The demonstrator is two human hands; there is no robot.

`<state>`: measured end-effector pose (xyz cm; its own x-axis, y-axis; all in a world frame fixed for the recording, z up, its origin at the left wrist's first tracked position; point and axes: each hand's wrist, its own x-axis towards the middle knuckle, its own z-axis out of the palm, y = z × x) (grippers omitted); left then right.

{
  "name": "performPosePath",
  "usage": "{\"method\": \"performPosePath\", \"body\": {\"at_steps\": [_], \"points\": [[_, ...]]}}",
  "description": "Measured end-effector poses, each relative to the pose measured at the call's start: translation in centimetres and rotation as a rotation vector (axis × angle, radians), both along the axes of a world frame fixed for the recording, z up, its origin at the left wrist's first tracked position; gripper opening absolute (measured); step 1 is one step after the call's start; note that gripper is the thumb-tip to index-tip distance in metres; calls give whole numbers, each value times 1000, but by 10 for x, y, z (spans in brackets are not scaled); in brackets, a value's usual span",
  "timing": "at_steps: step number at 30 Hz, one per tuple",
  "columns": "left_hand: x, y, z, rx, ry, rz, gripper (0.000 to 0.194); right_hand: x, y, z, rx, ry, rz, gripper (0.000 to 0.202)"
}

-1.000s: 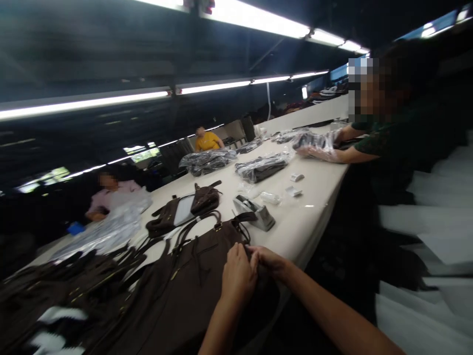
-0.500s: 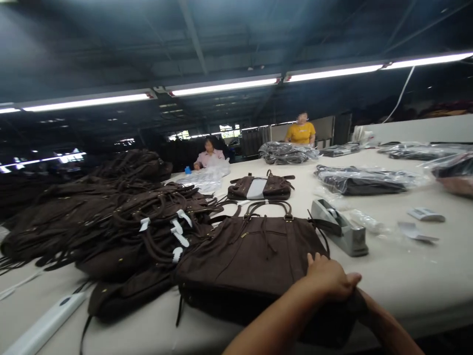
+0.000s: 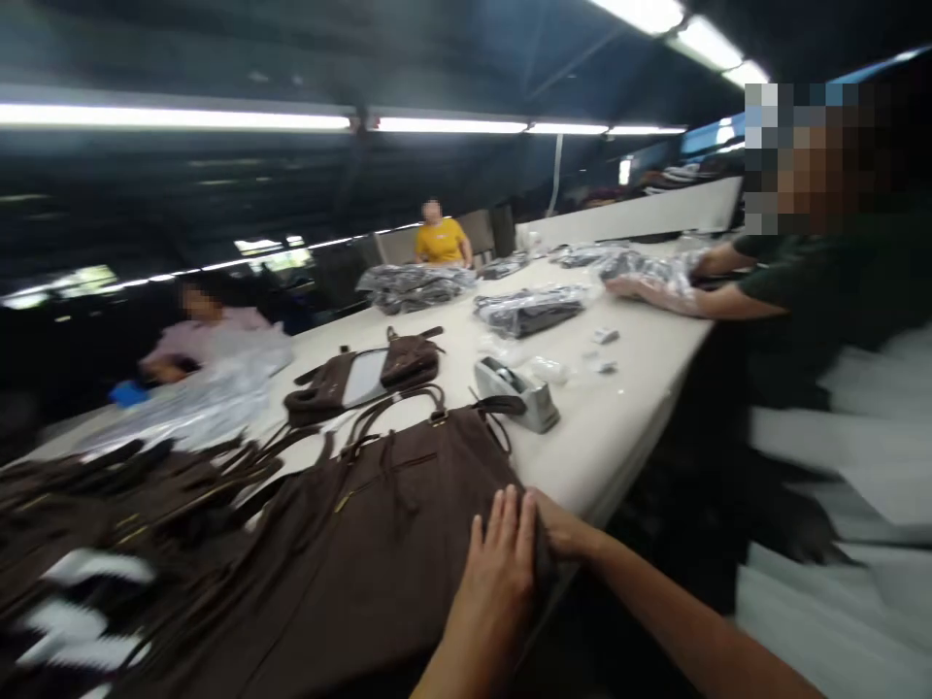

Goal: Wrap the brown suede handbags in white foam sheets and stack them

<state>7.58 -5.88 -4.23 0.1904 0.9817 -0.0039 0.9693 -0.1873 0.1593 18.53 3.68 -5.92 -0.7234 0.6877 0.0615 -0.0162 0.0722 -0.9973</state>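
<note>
A dark brown handbag (image 3: 379,558) lies on the near side of the table, its looped handles pointing away from me. My left hand (image 3: 502,549) rests flat on its right end, fingers stretched out. Just beyond, my right hand (image 3: 559,526) is at the bag's right edge. Its fingers are mostly hidden behind the bag and my left hand. Past the handles stands a grey tape dispenser (image 3: 537,403). Farther back, a smaller brown bag (image 3: 409,362) has a pale band around its middle.
More brown bags (image 3: 65,495) with white tags are heaped at left. Plastic-wrapped bundles (image 3: 531,309) lie along the white table (image 3: 618,388). A co-worker in dark clothing (image 3: 822,291) handles a wrapped bundle at right. Two other people sit or stand across the table.
My view has swung to the right, bringing the co-worker at right into sight. My left hand now lies flatter on the handbag's end, with fingers extended.
</note>
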Motion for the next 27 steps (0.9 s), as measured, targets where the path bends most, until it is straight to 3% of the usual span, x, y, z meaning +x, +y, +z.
{"method": "performPosePath", "body": {"at_steps": [4, 7, 10, 11, 14, 16, 18, 21, 24, 27], "points": [[-30, 2, -2, 9, -74, -77, 55, 7, -6, -4, 131, 123, -145, 20], [-40, -2, 3, 46, -248, -56, 52, 35, -27, -2, 200, 176, -234, 32], [-39, -10, 8, 81, -439, 16, 48, 66, -60, -1, 196, 121, -130, 41], [-37, -13, 10, 91, -481, 33, 46, 72, -71, -2, 183, 91, -81, 52], [-35, -20, 13, 110, -567, 76, 44, 62, -99, -9, 52, 116, -89, 83], [-39, -19, 14, 113, -600, 67, 45, 39, -104, -13, -62, 219, -222, 72], [-50, -13, 15, 159, -583, 35, 45, 12, -95, -14, -148, 323, -322, 49], [-72, 5, 17, 315, -427, -31, 47, -15, -60, -7, -168, 403, -299, 37], [-89, 16, 13, 381, -218, -98, 53, -19, -28, -2, -96, 349, -200, 34], [-93, 15, -1, 285, -101, -42, 55, -9, -19, -5, 31, 178, -196, 28]]}}
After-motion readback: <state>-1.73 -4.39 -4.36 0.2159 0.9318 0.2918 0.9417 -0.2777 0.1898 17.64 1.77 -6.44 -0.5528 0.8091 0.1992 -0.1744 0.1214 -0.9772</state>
